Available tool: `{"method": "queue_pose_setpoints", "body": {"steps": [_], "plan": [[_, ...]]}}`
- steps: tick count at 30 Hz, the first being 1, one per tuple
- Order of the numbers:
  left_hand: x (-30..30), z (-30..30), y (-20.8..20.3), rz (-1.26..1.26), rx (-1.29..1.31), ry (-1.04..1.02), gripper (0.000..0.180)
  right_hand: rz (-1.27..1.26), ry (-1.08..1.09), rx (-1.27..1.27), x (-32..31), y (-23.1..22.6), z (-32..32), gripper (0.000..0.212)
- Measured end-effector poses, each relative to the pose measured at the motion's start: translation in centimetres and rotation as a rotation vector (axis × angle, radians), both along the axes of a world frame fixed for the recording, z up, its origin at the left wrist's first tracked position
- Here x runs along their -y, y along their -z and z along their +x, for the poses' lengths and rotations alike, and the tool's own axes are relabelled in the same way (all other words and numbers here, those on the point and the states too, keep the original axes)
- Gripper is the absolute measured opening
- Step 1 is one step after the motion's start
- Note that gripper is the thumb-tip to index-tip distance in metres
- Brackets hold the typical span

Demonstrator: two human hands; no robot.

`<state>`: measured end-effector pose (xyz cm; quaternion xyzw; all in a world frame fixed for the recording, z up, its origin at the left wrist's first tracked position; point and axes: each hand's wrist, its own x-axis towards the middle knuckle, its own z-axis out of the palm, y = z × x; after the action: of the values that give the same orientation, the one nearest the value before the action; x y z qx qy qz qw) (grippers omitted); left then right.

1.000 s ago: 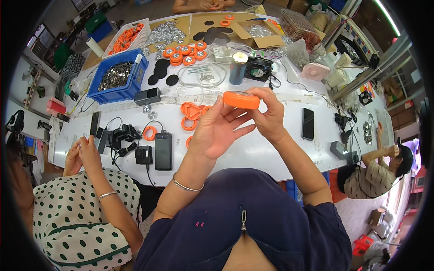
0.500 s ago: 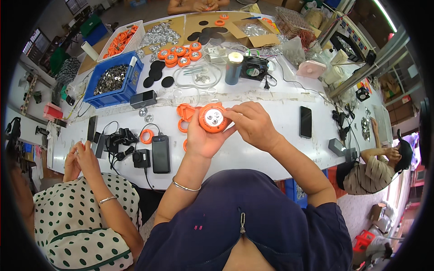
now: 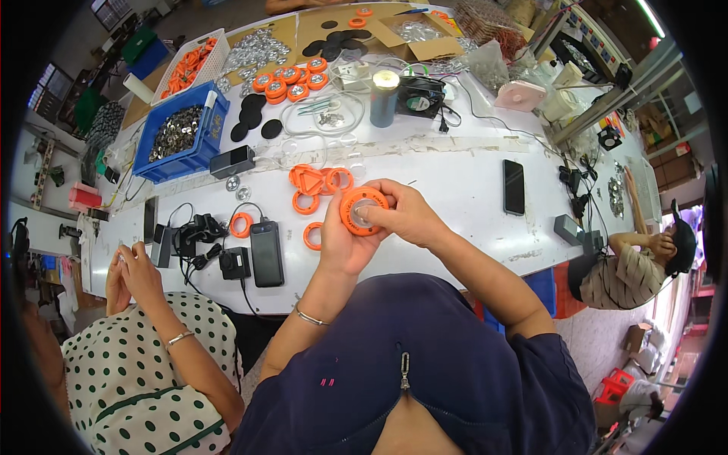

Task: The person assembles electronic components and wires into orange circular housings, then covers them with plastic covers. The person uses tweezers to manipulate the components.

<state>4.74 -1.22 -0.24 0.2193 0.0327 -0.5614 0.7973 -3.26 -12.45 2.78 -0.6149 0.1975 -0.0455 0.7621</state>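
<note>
I hold a round orange LED light (image 3: 351, 205) above the near part of the table, its silvery centre facing up at me. My left hand (image 3: 340, 244) is wrapped round it from the left and below. My right hand (image 3: 413, 218) grips its right side, the thumb pressed on the centre and partly covering it. Just beyond and to the left lie orange plastic rings (image 3: 305, 202) and orange triangular parts (image 3: 305, 180). Another orange ring (image 3: 312, 236) lies beside my left hand.
A black power bank (image 3: 267, 254), cables and a blue bin (image 3: 214, 125) of metal parts stand to the left. Assembled orange lights (image 3: 297, 92) and a dark cylinder (image 3: 384, 102) are farther back. A phone (image 3: 513, 186) lies right. A co-worker's hands (image 3: 133, 277) are at left.
The light has turned in my hands and sits slightly lower. My right thumb has moved from its edge onto its centre. The whole view has shifted a little.
</note>
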Motion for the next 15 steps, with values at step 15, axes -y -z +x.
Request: {"method": "queue_pose_setpoints", "body": {"steps": [15], "plan": [[0.3, -0.1, -1.2, 0.043, 0.034, 0.006, 0.058, -0.001, -0.018, -0.004, 0.6, 0.1, -0.1, 0.039]]}}
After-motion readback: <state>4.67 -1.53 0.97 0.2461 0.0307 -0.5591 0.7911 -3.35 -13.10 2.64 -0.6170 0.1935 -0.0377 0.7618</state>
